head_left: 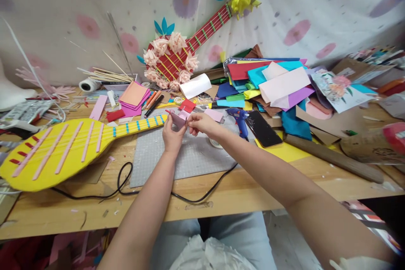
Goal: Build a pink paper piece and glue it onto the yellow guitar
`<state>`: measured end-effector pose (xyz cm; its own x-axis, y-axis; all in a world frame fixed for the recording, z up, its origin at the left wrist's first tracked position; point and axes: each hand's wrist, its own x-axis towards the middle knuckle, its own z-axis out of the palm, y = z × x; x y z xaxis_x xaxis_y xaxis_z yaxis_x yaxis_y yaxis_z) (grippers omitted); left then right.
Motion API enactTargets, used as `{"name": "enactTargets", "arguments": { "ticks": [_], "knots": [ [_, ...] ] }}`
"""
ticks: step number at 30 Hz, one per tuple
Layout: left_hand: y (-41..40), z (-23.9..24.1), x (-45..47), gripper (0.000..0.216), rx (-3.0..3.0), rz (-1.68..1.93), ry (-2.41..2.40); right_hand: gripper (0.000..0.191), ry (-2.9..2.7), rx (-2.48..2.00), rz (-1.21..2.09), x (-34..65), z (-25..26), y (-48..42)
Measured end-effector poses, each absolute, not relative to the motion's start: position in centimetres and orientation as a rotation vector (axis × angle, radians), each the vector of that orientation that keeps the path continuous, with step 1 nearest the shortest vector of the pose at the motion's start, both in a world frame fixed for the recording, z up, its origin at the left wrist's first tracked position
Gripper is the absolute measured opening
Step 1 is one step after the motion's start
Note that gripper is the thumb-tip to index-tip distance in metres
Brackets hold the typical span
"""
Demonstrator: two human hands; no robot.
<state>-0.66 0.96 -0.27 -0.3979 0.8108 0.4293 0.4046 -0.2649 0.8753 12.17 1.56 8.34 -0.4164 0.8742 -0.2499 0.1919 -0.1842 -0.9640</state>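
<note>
Two hands meet over the far edge of a grey cutting mat (196,156) in the head view, and between them sits a small pink paper piece (179,119). The left hand (172,136) pinches the piece's 9 o'clock end between thumb and fingertips. The right hand (202,124) grips the 3 o'clock end the same way, fingers curled in. Neither hand is loose, and both are closed on the paper, which is lifted just clear of the mat.

Judging by the grip, the step in hand is folding or creasing the piece. A clean fold calls for one end held steady while the other thumb presses along the line.

The piece's long axis runs roughly from 9 to 3 o'clock, hand to hand. One pointed corner seems to aim toward 10 o'clock, but the piece is too small for more detail.

From the hands:
- At 9 o'clock a yellow cardboard guitar (63,152) lies flat, its neck reaching toward the left hand.
- At 3 o'clock a blue glue gun (239,118) stands beside a black phone (262,128).
- At 12 o'clock a red guitar (202,33) with paper flowers leans on the cloth backdrop.
- At 2 o'clock sits a heap of coloured sheets (272,80).
- At 6 o'clock a black cable (126,185) loops over the wooden table (240,190).
</note>
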Motion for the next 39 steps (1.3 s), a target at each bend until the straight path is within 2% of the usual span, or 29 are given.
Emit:
{"name": "enactTargets", "arguments": {
  "ticks": [5,9,14,20,26,29,35,37,39],
  "knots": [
    [1.0,-0.3,-0.7,0.068,1.48,1.695,1.563,0.021,-1.318,-1.195,1.945,12.5,9.0,2.0],
    [1.2,-0.5,-0.7,0.07,1.425,1.701,1.49,0.019,-1.401,-1.156,2.017,12.6,9.4,2.3],
    [1.6,-1.0,-1.3,0.078,1.443,1.763,1.445,0.008,-1.557,-1.089,1.946,13.5,9.0,2.2],
    [1.2,-0.1,-1.7,0.076,1.472,1.861,1.345,0.022,-1.578,-1.0,1.675,15.1,7.0,1.5],
    [0.5,1.1,-1.0,0.067,1.316,1.909,1.051,0.034,-1.476,-0.977,1.396,13.8,5.2,0.3],
    [0.5,1.1,-1.2,0.061,1.211,1.839,0.98,0.04,-1.341,-1.053,1.348,13.4,4.1,0.2],
    [-0.2,2.2,-2.6,0.049,0.958,1.511,0.717,0.031,-1.295,-1.135,0.894,15.8,5.1,1.2],
    [-0.5,2.9,-2.8,0.046,0.915,1.401,0.64,0.027,-1.334,-1.123,0.994,16.7,6.2,1.8],
    [-0.7,3.4,-3.0,0.046,0.903,1.303,0.594,0.028,-1.441,-1.065,1.273,17.1,7.0,2.3]
  ]
}}
